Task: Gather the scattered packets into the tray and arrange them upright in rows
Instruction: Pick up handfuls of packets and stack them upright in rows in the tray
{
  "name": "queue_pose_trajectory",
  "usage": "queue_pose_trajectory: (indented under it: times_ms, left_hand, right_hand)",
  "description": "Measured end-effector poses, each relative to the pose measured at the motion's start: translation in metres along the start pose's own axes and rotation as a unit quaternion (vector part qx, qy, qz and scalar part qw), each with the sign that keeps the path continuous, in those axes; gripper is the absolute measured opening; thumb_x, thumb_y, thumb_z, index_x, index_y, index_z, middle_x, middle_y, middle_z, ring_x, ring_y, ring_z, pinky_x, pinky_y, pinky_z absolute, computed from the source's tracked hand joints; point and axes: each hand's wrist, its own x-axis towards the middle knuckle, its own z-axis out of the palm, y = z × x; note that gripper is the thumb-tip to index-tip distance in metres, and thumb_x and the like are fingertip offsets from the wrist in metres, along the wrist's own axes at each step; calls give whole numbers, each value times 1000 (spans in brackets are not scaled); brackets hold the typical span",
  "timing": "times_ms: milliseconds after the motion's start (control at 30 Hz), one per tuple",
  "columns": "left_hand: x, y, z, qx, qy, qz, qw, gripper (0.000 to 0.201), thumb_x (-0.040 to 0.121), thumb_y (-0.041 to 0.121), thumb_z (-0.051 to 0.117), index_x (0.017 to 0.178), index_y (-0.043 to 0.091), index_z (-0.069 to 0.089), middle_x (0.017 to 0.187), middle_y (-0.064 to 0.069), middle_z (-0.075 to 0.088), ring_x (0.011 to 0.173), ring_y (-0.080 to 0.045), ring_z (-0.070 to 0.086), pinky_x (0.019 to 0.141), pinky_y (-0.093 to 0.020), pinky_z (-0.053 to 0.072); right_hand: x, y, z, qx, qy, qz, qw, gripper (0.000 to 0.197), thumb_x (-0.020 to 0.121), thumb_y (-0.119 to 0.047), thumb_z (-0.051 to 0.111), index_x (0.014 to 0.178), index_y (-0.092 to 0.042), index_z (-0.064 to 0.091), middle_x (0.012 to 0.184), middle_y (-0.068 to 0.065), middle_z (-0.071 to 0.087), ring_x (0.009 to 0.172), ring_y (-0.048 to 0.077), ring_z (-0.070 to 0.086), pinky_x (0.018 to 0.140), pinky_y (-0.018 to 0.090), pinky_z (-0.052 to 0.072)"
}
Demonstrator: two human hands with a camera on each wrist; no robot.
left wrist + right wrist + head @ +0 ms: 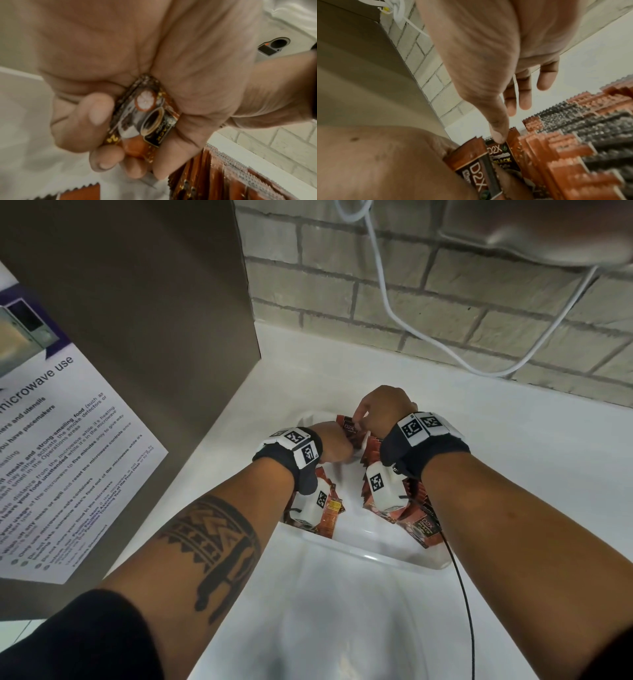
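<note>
Packets [412,501], too many to count, stand in one row along the tray's [387,559] right side. Left hand [334,441] grips two; right hand [380,412] pinches one's top.

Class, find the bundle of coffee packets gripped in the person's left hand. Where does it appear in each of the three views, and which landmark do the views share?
Head: bundle of packets just above centre, between both hands, over the tray.
Left wrist: centre, clamped in the left hand.
Right wrist: bottom centre, beside the row of upright packets; right hand thumb touches the packets.
Shared landmark: brick wall.
</note>
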Motion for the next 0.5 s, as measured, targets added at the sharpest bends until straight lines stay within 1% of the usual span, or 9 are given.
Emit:
queue_pose_trajectory:
  times_ms: [100,200,233,333,400,467,500]
  left_hand:
    - [-2,0,-1,12,-2,4,1000,39,97,11,52,59,10,41,57,-6,41,48,-17,36,44,-23,29]
    - [-3,0,-2,29,-5,10,1000,41,99,9,47,59,10,40,57,-6,40,47,-17,36,43,-21,28]
    - [-3,1,-2,33,-6,10,999,41,100,9,46,59,10,40,57,-6,41,47,-17,36,43,-21,29]
    - [-4,0,-1,7,2,1,1000,38,100,15,49,63,10,44,60,-6,44,48,-17,38,43,-22,30]
    - [-6,-2,0,-3,-4,-1,1000,31,100,17,51,70,8,49,63,-7,47,51,-18,41,45,-22,31]
    - [-5,-5,0,-40,-14,-4,999,18,97,14,53,88,1,61,72,-11,55,58,-23,49,47,-23,36]
    - [-3,-9,-1,-73,-10,-3,997,18,95,11,54,99,-3,65,79,-15,60,64,-26,55,49,-23,40]
  right_hand:
    - [-3,1,-4,12,1,-9,1000,15,80,-16,68,91,-20,77,96,-5,70,96,20,62,94,41,51]
    - [-3,4,-7,24,4,-27,999,19,84,-10,67,84,-26,78,78,-17,60,98,16,60,97,40,49]
    - [-4,5,-7,28,9,-32,999,20,84,-10,68,82,-28,77,75,-19,57,98,15,60,98,40,49]
    - [-4,6,-8,38,19,-43,998,18,84,-11,69,86,-28,76,73,-20,53,94,13,57,99,41,48]
    - [-5,6,-10,42,16,-51,998,19,84,-10,68,87,-27,76,74,-20,53,96,14,58,98,40,49]
    - [-5,6,-12,48,20,-59,997,22,83,-9,68,81,-30,74,75,-20,54,100,15,61,97,40,50]
    - [-5,7,-14,53,29,-66,996,24,83,-10,69,76,-33,71,77,-19,55,101,15,61,97,39,50]
